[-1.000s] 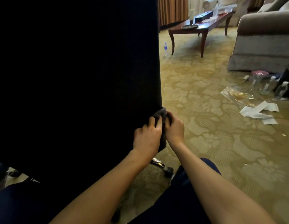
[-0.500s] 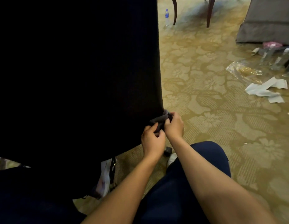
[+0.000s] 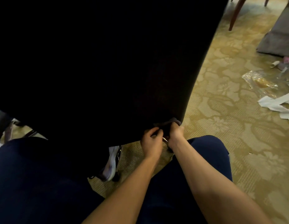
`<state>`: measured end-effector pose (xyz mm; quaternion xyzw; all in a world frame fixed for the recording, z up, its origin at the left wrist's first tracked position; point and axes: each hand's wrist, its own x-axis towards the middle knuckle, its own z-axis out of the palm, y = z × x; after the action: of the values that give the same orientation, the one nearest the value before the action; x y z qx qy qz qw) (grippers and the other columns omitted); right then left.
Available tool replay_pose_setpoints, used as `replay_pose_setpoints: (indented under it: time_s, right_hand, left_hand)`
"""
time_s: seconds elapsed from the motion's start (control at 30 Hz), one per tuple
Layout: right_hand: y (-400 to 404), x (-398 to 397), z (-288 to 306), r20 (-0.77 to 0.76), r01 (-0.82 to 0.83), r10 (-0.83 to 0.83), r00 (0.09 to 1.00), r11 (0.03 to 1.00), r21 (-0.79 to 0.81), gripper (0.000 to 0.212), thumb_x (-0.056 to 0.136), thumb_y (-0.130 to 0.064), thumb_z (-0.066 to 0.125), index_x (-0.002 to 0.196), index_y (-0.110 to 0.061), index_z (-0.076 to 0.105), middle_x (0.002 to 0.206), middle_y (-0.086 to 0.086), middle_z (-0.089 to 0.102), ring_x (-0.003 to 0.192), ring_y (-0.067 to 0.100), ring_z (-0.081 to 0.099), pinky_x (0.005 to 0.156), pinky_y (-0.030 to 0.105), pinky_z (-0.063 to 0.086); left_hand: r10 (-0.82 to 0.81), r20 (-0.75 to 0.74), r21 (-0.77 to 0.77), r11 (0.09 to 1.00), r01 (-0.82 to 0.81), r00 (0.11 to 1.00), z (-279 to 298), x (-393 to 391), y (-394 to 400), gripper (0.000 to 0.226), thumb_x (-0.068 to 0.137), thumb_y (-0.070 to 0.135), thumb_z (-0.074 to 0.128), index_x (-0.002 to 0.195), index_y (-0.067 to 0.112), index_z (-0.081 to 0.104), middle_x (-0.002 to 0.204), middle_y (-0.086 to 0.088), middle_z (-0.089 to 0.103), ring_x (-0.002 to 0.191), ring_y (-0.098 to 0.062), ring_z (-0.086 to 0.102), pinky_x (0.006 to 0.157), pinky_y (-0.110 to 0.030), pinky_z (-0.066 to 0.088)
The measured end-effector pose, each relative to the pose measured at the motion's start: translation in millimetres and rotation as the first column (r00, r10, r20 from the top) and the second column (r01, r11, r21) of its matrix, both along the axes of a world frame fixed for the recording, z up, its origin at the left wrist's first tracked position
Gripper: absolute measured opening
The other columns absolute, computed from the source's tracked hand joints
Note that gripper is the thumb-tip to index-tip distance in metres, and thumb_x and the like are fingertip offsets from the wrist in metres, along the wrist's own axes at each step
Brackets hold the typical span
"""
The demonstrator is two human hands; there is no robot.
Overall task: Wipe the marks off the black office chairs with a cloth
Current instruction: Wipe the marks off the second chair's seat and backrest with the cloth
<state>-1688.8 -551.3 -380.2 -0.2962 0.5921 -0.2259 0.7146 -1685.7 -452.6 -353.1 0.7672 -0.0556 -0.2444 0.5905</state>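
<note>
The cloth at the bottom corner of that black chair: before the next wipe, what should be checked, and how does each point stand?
1. Cloth held by both hands: ok, left hand and right hand both grip it.
2. Cloth against the black chair at its lower corner: ok.
3. Marks left on the chair: cannot tell, the surface is too dark.
4. Cloth clean enough: cannot tell.
5. Floor litter, like the white paper, away from the hands: ok.

1. A gold floral-patterned carpet (image 3: 224,120) covers the floor under dim, warm light.
2. Dark wooden table legs (image 3: 236,15) stand at upper right.
3. A grey sofa base (image 3: 276,38) sits beside them.
</note>
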Motion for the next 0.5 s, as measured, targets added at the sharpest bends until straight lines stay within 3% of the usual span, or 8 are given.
replay_pose_setpoints:
  time_s: [0.1,0.23,0.37,0.43,0.5]
  right_hand:
    - [27,16,-1,0.021,0.066,-0.067,0.998,0.998,0.017,0.035,0.091,-0.027,0.056,0.125,-0.02,0.052,0.11,0.009,0.063,0.095,0.029,0.065,0.084,0.047,0.058]
    - [69,36,4,0.021,0.04,-0.04,0.999,0.999,-0.005,0.03,0.093,-0.024,0.056,0.123,-0.018,0.053,0.113,0.01,0.063,0.099,0.028,0.064,0.09,0.046,0.056]
    - [124,55,11,0.175,0.0,-0.009,0.984,0.998,0.055,0.024,0.103,-0.019,0.041,0.125,-0.012,0.05,0.121,0.013,0.061,0.1,0.027,0.062,0.085,0.037,0.052]
    - [150,68,10,0.201,-0.033,0.03,0.979,0.999,0.01,0.025,0.1,-0.011,0.047,0.124,-0.008,0.051,0.115,0.016,0.064,0.1,0.031,0.065,0.084,0.042,0.054]
    - [174,83,18,0.229,-0.06,0.055,0.972,0.998,0.016,0.022,0.097,-0.003,0.051,0.118,-0.007,0.054,0.101,0.015,0.066,0.087,0.028,0.066,0.075,0.041,0.056]
  left_hand:
    - [0.009,0.01,-0.004,1.0,-0.009,1.0,-1,14,25,0.022,0.092,0.031,0.068,0.112,0.022,0.072,0.109,0.01,0.064,0.098,-0.005,0.061,0.076,-0.016,0.047]
    - [0.121,0.036,-0.038,0.992,-0.12,0.992,1,35,63,0.015,0.091,0.02,0.07,0.105,0.018,0.074,0.1,0.006,0.068,0.095,-0.009,0.064,0.077,-0.016,0.048]
    - [0.205,0.107,-0.021,0.979,-0.204,0.973,1,60,109,0.014,0.092,0.017,0.067,0.105,0.02,0.074,0.099,0.007,0.067,0.093,-0.008,0.062,0.072,-0.004,0.042]
    - [0.266,0.091,-0.052,0.964,-0.262,0.96,-1,74,132,0.011,0.092,0.022,0.068,0.099,0.028,0.073,0.102,0.005,0.07,0.093,-0.009,0.064,0.08,-0.016,0.05]
    - [0.352,0.036,-0.091,0.933,-0.348,0.935,2,89,150,0.009,0.09,0.024,0.069,0.092,0.031,0.074,0.098,0.003,0.073,0.093,-0.012,0.067,0.085,-0.03,0.054]
